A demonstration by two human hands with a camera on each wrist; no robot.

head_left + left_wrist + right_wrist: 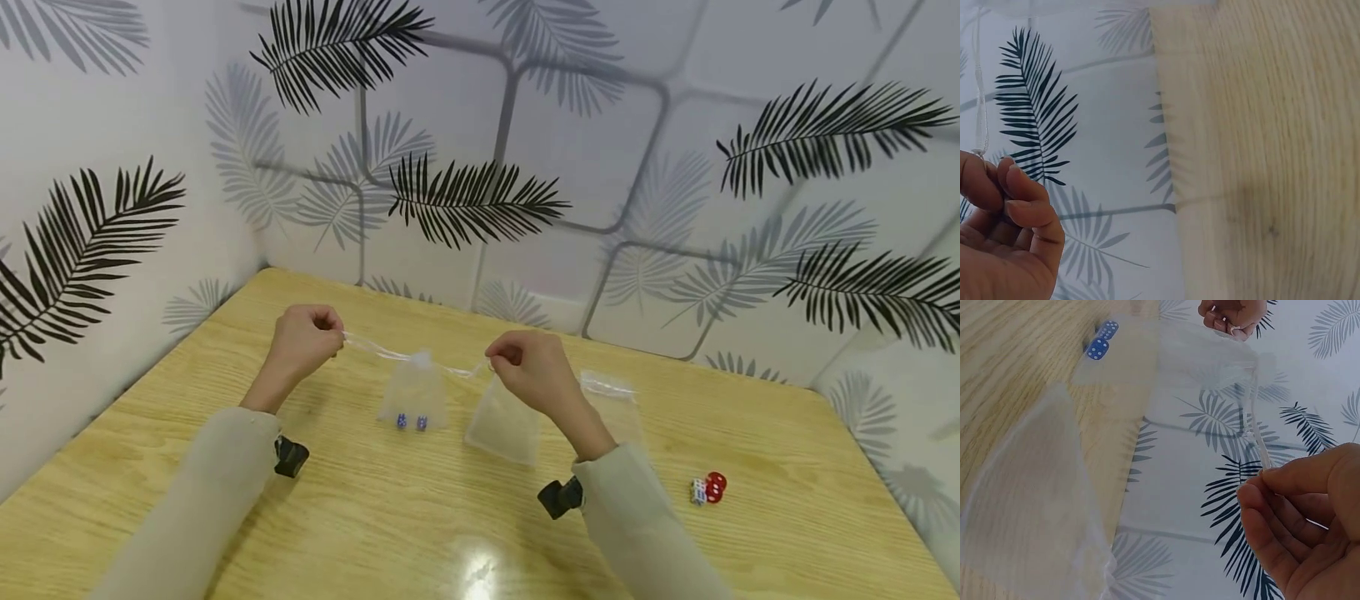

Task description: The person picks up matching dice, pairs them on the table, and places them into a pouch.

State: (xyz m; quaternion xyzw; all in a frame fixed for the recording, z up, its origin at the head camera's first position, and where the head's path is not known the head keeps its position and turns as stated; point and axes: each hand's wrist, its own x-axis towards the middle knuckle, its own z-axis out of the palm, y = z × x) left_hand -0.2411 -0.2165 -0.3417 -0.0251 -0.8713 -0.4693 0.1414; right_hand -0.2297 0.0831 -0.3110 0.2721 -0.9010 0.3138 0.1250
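Note:
A sheer white drawstring pouch (415,390) stands at the table's middle, its neck gathered. Two blue dice (1097,349) with white dots lie at its bottom. One end of its white drawstring (386,354) is pinched between the thumb and fingers of my left hand (303,340). My right hand (536,372) pinches the opposite end, and the cord stretches between both hands. In the right wrist view, the cord (1262,450) runs from the pouch's neck to my right fingertips (1254,487). The left wrist view shows the left fingers (1029,194) curled at the cord.
A second sheer pouch (501,425) lies just below my right hand. Another pouch (611,396) is partly hidden behind the right forearm. White dice (698,492) and red dice (716,486) sit together on the right of the wooden table (360,525). A leaf-patterned wall borders the back.

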